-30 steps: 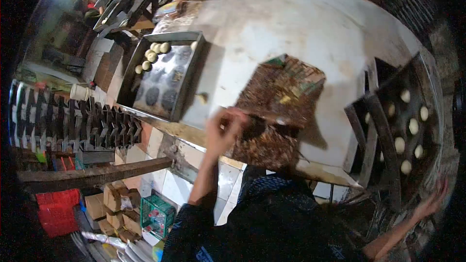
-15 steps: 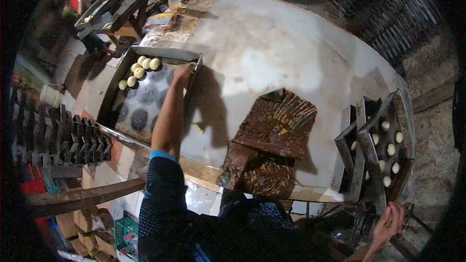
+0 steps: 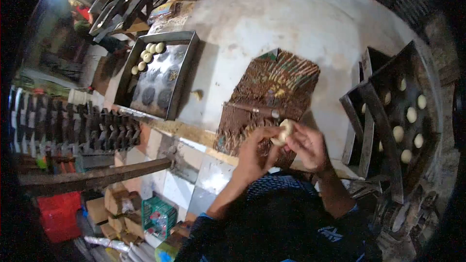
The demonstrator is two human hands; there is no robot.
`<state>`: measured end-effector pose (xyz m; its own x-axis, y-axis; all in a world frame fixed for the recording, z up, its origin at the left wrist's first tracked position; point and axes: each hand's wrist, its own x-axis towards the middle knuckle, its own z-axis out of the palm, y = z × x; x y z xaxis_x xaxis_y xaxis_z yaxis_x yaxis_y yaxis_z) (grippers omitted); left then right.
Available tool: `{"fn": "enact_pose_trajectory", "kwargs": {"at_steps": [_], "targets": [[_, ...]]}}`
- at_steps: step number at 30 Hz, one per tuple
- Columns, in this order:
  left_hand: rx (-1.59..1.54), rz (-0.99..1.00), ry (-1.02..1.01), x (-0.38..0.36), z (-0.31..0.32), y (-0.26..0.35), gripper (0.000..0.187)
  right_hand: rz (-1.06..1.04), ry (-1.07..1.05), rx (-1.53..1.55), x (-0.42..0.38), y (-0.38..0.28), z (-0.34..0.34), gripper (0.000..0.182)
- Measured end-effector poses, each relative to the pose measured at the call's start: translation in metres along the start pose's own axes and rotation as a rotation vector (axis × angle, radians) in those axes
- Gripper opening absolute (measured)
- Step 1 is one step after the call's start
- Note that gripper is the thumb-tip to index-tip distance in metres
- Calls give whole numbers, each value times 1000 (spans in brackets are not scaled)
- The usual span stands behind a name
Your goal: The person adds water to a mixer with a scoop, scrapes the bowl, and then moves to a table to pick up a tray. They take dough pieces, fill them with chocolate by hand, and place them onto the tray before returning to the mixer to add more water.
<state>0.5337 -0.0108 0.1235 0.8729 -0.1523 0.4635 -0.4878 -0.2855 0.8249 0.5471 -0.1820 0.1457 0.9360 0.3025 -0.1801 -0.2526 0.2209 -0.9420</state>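
Over the near edge of the table, my left hand (image 3: 257, 153) and my right hand (image 3: 310, 148) meet around a small pale dough piece (image 3: 286, 128). Fingers of both hands pinch it, and they partly cover its shape. Just beneath and beyond lies a dark brown, sticky-looking mass (image 3: 286, 80) with ridged streaks. Across its middle rests a brown-smeared stick-like tool (image 3: 252, 109) with a paler end. To the left, a metal tray (image 3: 194, 48) holds several pale dough balls (image 3: 147, 57) along its far-left side, beside dark round marks.
Stacked dark metal trays (image 3: 383, 140) with several dough balls (image 3: 411, 115) stand at the right table edge. A dough scrap (image 3: 197, 94) lies on the white tabletop (image 3: 233, 24). A wooden beam (image 3: 97, 174) and green crate (image 3: 158, 218) are below left.
My left hand has left the left tray and my right hand has left the right-hand trays. Both now hold a dough piece together in front of me. The view has shifted.
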Motion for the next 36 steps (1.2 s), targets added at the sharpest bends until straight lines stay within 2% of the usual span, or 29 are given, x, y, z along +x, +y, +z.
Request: {"fn": "enact_pose_trajectory", "kwargs": {"at_steps": [2,3,4,6,7,8,10,11,12,13,14,15,16,17,18,19,20,22,23,25,26,28,30,31,32,34,35,36], "targets": [[-239,-97,153,-10,20,33,84,-124,-24,-25,-7,-15,-11,38],[-226,-230,166,-6,19,53,107,-227,-40,-128,-15,-18,-18,39],[-450,-303,188,-13,24,55,99,-433,-67,-296,-20,-14,-22,43],[-651,-442,-12,-33,24,48,76,-717,-179,-476,-36,-19,-18,45],[-624,-513,91,-36,32,55,50,-698,-163,-502,-51,-20,-14,44],[-562,-505,182,-36,38,69,38,-716,-105,-483,-62,-20,-12,40],[-486,-440,309,-42,50,88,34,-712,95,-396,-76,-11,-12,34],[-252,-310,231,-53,50,90,32,-715,142,-251,-81,-10,-3,31],[-19,-179,158,-68,49,93,31,-725,146,-256,-90,-10,-3,31],[-25,-165,253,-75,61,112,30,-707,96,-338,-99,-9,-1,27],[-19,-170,264,-88,64,120,43,-687,44,-416,-108,-6,3,24],[-215,-141,304,-93,66,129,51,-753,135,-421,-117,-7,18,19],[-410,-114,343,-97,63,138,59,-758,130,-417,-122,-2,30,19],[-403,-116,350,-110,54,142,59,-814,80,-439,-126,8,42,17],[-340,-252,311,-126,42,146,56,-864,25,-462,-129,23,55,16],[-279,-392,273,-143,29,149,53,-834,103,-396,-127,55,72,17],[-221,-534,233,-160,19,151,51,-860,87,-503,-125,63,81,16],[-251,-569,335,-195,6,151,43,-579,-199,-594,-128,79,93,19],[-273,-583,419,-209,-1,151,37,-568,-213,-597,-134,91,101,19],[-770,-656,567,-232,-15,153,36,-677,-45,-700,-143,108,113,25],[-995,-705,660,-244,-17,148,35,-574,-128,-660,-152,100,114,33],[-872,-717,660,-268,1,129,35,-630,-103,-678,-162,105,124,36],[-1118,-718,631,-277,18,119,26,-481,-244,-588,-164,110,119,37],[-1247,-792,643,-276,8,117,31,-527,-226,-562,-157,114,115,38],[-1345,-819,680,-267,3,123,39,-461,-294,-492,-152,108,107,37],[-1487,-736,578,-257,-5,124,49,-251,-200,-582,-129,109,76,30],[-1492,-738,585,-251,-9,127,49,-283,-79,-768,-107,113,50,26],[-1403,-659,574,-244,-13,131,51,-316,43,-948,-87,121,20,25]]}}
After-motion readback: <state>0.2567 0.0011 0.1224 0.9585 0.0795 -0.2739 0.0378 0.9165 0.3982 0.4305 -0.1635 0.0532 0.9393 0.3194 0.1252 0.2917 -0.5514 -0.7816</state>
